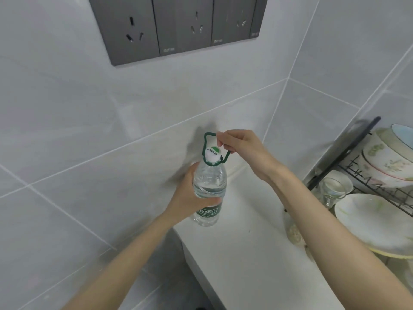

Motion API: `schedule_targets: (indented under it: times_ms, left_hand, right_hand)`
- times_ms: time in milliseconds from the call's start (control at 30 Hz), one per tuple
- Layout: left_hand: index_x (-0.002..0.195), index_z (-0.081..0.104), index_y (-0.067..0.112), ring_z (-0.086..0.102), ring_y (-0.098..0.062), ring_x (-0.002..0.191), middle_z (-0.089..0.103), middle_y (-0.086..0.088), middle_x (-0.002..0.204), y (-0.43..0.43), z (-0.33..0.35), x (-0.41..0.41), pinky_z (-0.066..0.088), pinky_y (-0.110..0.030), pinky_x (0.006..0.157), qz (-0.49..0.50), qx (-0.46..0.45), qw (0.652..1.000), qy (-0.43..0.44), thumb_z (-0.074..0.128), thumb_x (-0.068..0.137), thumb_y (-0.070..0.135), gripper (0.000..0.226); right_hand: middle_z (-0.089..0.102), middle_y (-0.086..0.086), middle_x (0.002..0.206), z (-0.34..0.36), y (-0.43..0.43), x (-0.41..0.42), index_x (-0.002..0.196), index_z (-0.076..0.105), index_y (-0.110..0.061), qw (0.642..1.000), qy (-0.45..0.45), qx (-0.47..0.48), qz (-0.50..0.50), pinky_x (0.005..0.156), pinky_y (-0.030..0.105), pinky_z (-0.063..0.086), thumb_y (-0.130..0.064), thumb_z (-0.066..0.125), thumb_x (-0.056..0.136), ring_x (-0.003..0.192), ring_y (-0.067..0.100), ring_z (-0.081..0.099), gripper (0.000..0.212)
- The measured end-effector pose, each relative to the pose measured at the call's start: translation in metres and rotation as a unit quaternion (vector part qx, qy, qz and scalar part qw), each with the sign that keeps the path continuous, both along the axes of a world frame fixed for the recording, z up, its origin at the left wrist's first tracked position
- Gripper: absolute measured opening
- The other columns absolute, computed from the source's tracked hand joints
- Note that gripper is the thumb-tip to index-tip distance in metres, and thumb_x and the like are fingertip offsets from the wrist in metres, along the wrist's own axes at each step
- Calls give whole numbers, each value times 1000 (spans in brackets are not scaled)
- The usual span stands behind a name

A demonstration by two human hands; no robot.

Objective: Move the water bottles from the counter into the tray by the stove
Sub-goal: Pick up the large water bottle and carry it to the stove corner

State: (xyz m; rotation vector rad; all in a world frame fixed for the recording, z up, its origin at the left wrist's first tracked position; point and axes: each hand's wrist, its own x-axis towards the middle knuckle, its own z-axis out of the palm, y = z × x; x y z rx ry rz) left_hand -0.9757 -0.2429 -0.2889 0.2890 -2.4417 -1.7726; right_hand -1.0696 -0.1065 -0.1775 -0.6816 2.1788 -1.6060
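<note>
A clear water bottle [210,184] with a white cap and a green label stands upright at the left end of the white counter [241,253], close to the tiled wall. My left hand [190,198] grips its body from the left, with the fingers wrapped round the middle. My right hand [239,144] pinches the green carry loop [209,135] that rises from the bottle's neck. No tray or stove shows in this view.
A black wire dish rack [348,157] with bowls, a glass [333,191] and a plate [368,220] stands at the right. A small jar sits behind my right forearm. Grey wall sockets [178,25] are above. The counter drops off at its left edge.
</note>
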Motion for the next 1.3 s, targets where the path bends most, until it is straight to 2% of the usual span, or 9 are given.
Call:
schedule_targets:
  times_ms: [267, 400, 533, 700, 900, 1033, 1133, 1233, 1300]
  left_hand:
    - [110, 43, 65, 57, 9, 106, 57, 32, 115, -3, -8, 7, 49, -19, 86, -20, 19, 999, 20, 90, 45, 38, 84]
    - [120, 49, 52, 59, 6, 106, 60, 31, 114, -3, 2, 12, 52, -35, 93, -47, 26, 997, 46, 89, 43, 42, 88]
    - [121, 46, 54, 56, 13, 105, 59, 37, 111, 0, 21, 19, 51, -33, 95, -98, 5, 994, 57, 89, 40, 46, 92]
    - [116, 44, 64, 52, 22, 102, 60, 40, 106, 17, 46, 31, 49, -26, 95, -184, -12, 980, 71, 88, 37, 51, 91]
    - [129, 49, 44, 59, 6, 107, 64, 25, 115, 59, 61, 50, 50, -27, 95, -323, -6, 940, 107, 95, 45, 33, 96]
    - [123, 49, 47, 61, 7, 102, 65, 26, 111, 101, 65, 77, 51, -27, 94, -393, 2, 913, 110, 94, 41, 40, 94]
    - [123, 49, 47, 61, 3, 105, 65, 18, 115, 141, 67, 104, 51, -29, 95, -461, 7, 880, 110, 95, 44, 36, 92]
    - [128, 47, 42, 56, 12, 104, 60, 26, 115, 180, 68, 134, 49, -16, 91, -520, 4, 847, 114, 94, 47, 36, 94]
    - [127, 47, 41, 55, 13, 103, 59, 28, 114, 207, 68, 160, 48, -16, 89, -553, 2, 826, 112, 94, 46, 38, 93]
  right_hand:
    - [45, -16, 47, 9, 5, 32, 61, 57, -15, 999, 21, -8, -32, 57, 5, 34, -21, 54, 97, 52, -2, 42, 37]
    - [46, -17, 47, 24, 11, 56, 61, 57, -16, 996, 32, -18, -78, 58, 5, 33, -21, 53, 97, 52, -3, 42, 37]
    - [37, -14, 49, 46, 26, 83, 67, 60, -14, 991, 29, -44, -124, 68, 18, 31, -26, 54, 95, 56, 6, 34, 31]
    - [37, -9, 54, 65, 54, 128, 82, 64, -11, 971, -3, -124, -202, 67, 22, 35, -17, 42, 98, 59, 8, 40, 28]
    - [42, -1, 65, 75, 98, 187, 79, 71, -15, 939, 3, -160, -305, 68, 27, 31, -16, 40, 99, 58, 7, 43, 37]
    - [43, -8, 53, 80, 131, 243, 84, 69, -11, 913, 16, -148, -379, 69, 25, 33, -16, 40, 99, 60, 5, 49, 33]
    - [40, -9, 53, 79, 159, 291, 84, 69, -13, 885, 24, -146, -441, 59, 20, 32, -18, 40, 99, 53, 4, 40, 33]
    - [40, -11, 52, 76, 189, 339, 81, 70, -16, 857, 37, -143, -493, 57, 22, 31, -19, 42, 98, 53, 4, 40, 33]
    - [39, -10, 54, 75, 207, 376, 81, 70, -15, 839, 43, -140, -524, 60, 24, 30, -21, 43, 96, 56, 6, 41, 31]
